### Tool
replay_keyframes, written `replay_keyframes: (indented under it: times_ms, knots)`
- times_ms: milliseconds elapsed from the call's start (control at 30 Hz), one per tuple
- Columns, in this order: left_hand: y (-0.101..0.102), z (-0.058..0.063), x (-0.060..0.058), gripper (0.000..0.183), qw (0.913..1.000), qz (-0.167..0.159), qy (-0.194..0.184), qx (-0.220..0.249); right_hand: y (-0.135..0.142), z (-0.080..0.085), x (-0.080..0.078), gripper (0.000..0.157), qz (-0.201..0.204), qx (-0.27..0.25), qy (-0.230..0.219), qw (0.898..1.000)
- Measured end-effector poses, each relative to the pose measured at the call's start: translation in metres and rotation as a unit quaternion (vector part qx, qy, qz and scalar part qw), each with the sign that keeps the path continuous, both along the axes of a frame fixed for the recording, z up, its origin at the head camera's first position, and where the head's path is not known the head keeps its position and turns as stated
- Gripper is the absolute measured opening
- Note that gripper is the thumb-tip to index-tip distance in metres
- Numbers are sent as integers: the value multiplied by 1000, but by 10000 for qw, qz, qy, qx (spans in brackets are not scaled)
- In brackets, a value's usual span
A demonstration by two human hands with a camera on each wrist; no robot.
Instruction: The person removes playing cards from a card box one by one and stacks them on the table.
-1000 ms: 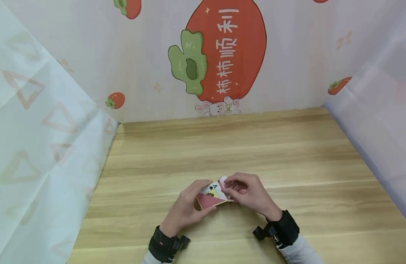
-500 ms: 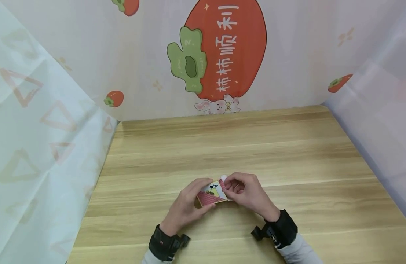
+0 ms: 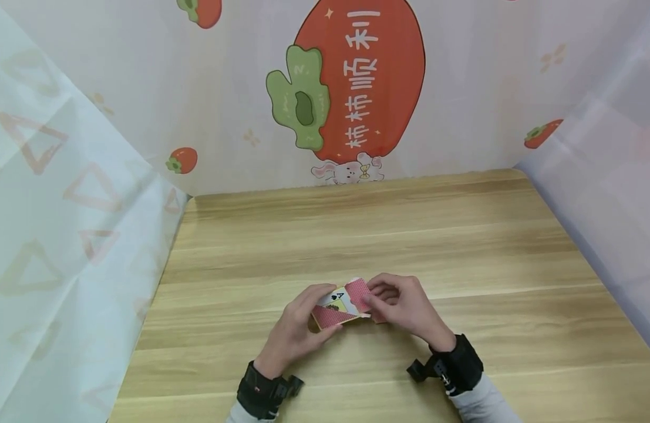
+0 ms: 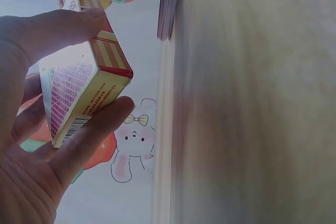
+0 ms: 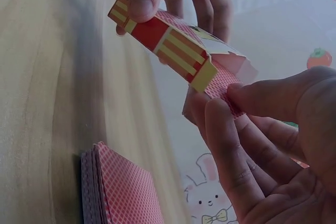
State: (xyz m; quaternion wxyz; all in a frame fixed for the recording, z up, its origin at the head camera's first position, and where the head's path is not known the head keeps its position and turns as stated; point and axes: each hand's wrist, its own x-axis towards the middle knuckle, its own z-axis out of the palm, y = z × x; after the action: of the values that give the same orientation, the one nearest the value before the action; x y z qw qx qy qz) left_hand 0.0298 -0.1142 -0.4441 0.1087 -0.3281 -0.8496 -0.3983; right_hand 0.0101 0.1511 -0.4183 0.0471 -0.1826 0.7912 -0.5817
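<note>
1. Leftmost, a pale cloth (image 3: 87, 247) printed with triangles slopes down beside the wooden table (image 3: 240, 252).
2. The left hand (image 3: 298, 332) grips the card box (image 3: 330, 318) between thumb and fingers, holding it tilted above the table, its ace-of-spades face showing.
3. Red-latticed card stock (image 5: 224, 81) sticks out of the box's open right end; one card or several, I cannot tell.
4. The right hand (image 3: 409, 308) pinches that stock between thumb and fingers.
5. Beneath it, a stack of red-backed cards (image 5: 131, 192) lies on the table.
</note>
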Motion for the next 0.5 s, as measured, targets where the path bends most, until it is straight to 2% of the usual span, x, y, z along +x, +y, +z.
replay_keyframes:
  times_ms: [200, 500]
  knots:
    - [-2, -2, 0, 76, 10000, 73, -65, 13, 10, -2, -4, 15, -180, 39, -65, 9998]
    - [-3, -1, 0, 78, 9988, 343, -335, -19, 26, 3, -10, 26, -236, -366, -267, 9987]
